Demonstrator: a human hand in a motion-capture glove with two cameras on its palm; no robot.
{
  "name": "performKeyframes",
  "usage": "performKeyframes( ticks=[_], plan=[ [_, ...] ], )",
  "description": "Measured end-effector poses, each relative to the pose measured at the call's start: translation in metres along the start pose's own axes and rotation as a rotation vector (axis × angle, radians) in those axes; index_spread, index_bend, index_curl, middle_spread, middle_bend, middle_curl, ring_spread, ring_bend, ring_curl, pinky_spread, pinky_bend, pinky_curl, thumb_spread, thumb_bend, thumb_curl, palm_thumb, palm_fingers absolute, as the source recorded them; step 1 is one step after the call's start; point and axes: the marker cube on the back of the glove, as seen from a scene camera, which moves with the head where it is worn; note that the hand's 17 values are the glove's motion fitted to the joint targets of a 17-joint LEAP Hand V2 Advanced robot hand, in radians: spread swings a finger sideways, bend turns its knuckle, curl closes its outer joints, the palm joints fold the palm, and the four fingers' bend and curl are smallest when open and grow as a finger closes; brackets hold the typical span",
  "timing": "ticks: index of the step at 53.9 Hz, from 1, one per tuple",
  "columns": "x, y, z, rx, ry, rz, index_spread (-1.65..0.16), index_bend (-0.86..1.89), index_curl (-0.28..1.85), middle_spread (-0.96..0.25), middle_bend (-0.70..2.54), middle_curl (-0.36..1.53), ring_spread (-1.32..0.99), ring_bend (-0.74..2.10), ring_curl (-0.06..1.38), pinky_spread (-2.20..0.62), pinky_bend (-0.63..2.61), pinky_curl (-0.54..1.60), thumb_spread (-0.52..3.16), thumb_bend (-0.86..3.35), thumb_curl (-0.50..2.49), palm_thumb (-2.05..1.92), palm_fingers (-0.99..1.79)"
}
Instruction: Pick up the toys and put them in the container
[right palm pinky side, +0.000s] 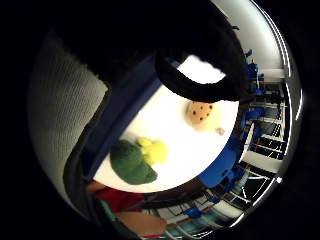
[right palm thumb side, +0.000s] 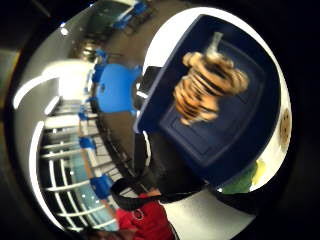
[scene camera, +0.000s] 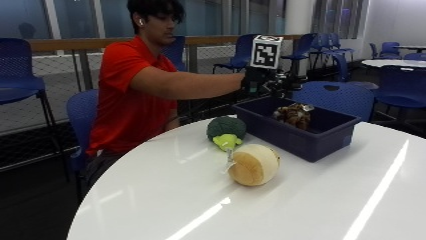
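Note:
In the outside view my gloved right hand (scene camera: 266, 82) hovers over the near end of the dark blue container (scene camera: 313, 142), fingers hanging relaxed and holding nothing. A striped tiger plush (scene camera: 293, 114) lies inside the container, just below the hand; the thumb side palm view looks down on the tiger (right palm thumb side: 207, 87) against the container floor (right palm thumb side: 235, 145). On the white table beside the container sit a green and yellow plush (scene camera: 226, 131) and a round tan cookie plush (scene camera: 253, 164). Both show in the little finger side view, green plush (right palm pinky side: 132, 162) and cookie (right palm pinky side: 201, 114).
The round white table (scene camera: 200, 205) stretches toward the camera in front of the toys. Blue chairs (scene camera: 336, 97) stand behind the container and beside the seated person. Another table (scene camera: 399, 62) stands at the far right.

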Motion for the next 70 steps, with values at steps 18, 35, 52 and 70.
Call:
performKeyframes(
  ticks=[18, 35, 52, 70],
  plan=[
    [0.055, 0.069, 0.021, 0.019, 0.008, 0.088, -0.36, 0.14, 0.42, -0.08, 0.09, 0.25, 0.05, 0.13, 0.24, 0.13, 1.17, 0.36, 1.08, -0.08, 0.35, -0.09, -0.30],
    [0.085, 0.125, 0.072, -0.046, 0.023, 0.117, -0.34, 0.15, 0.36, -0.07, 0.11, 0.21, 0.08, 0.12, 0.17, 0.15, 1.13, 0.34, 1.01, -0.10, 0.26, -0.13, -0.27],
    [0.084, 0.145, 0.119, -0.103, -0.007, 0.127, -0.31, 0.12, 0.30, -0.04, 0.12, 0.20, 0.09, 0.15, 0.14, 0.15, 1.17, 0.35, 0.95, -0.09, 0.21, -0.12, -0.23],
    [0.076, 0.142, 0.148, -0.191, 0.076, 0.135, -0.30, 0.06, 0.22, -0.02, 0.13, 0.20, 0.09, 0.30, 0.20, 0.11, 1.27, 0.37, 1.00, -0.03, 0.23, -0.02, -0.13]
  ],
)
